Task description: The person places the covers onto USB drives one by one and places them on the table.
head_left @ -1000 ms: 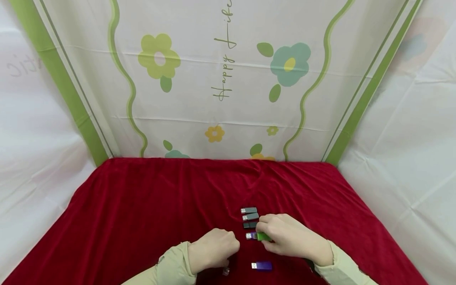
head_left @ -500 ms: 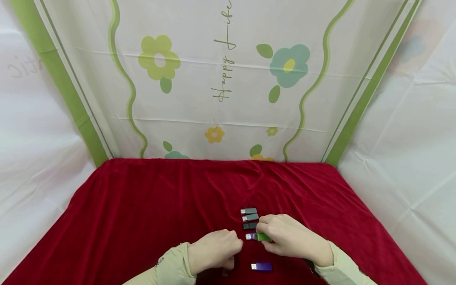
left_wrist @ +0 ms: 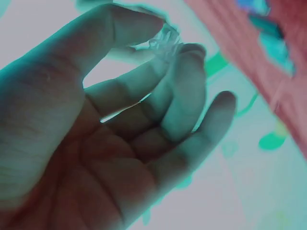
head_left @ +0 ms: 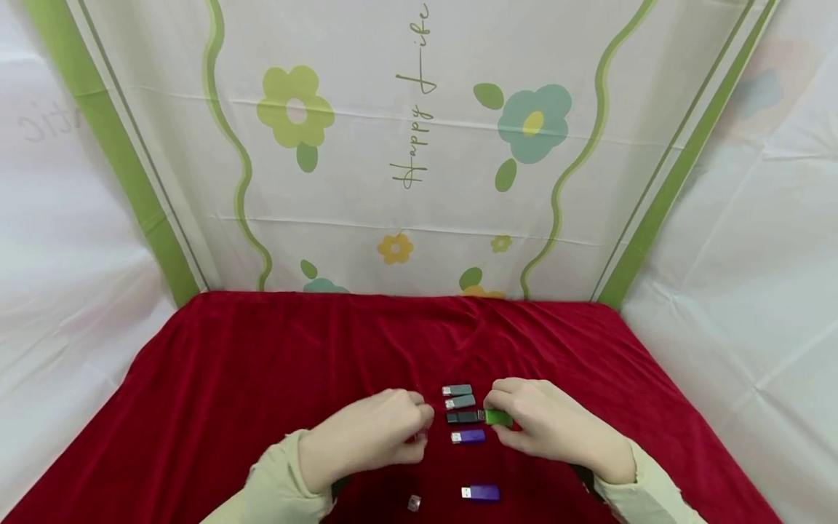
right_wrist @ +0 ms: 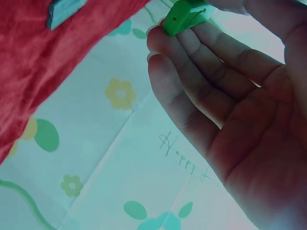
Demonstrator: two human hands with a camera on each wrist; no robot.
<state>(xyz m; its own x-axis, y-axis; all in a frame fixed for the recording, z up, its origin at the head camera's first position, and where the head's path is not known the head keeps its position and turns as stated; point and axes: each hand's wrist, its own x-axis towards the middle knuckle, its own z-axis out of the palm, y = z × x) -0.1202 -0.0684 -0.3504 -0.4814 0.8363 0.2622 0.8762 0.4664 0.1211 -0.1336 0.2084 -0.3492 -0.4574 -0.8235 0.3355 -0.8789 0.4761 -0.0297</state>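
Observation:
My right hand [head_left: 550, 422] pinches a green USB stick [head_left: 499, 418] between thumb and fingers. Its metal plug points left, right at the end of a black USB stick [head_left: 462, 418]. In the right wrist view the green body shows at the fingertips, partly covered by the thumb. My left hand [head_left: 369, 429] pinches a small clear plastic cap [left_wrist: 165, 44] between thumb and index finger, to the left of the row of sticks. A second small clear cap [head_left: 414, 503] lies on the red cloth below the left hand.
Two grey USB sticks [head_left: 460, 402] lie beyond the black one, plugs to the left. A purple stick [head_left: 468, 437] lies just nearer, and another purple stick [head_left: 481, 493] near the front. Red cloth [head_left: 294, 364] covers the table; printed white curtains [head_left: 419, 204] surround it.
My left hand has moved forward, uncovering the clear cap on the cloth. The right hand has shifted the green stick slightly right and away, from over the purple stick to the black one.

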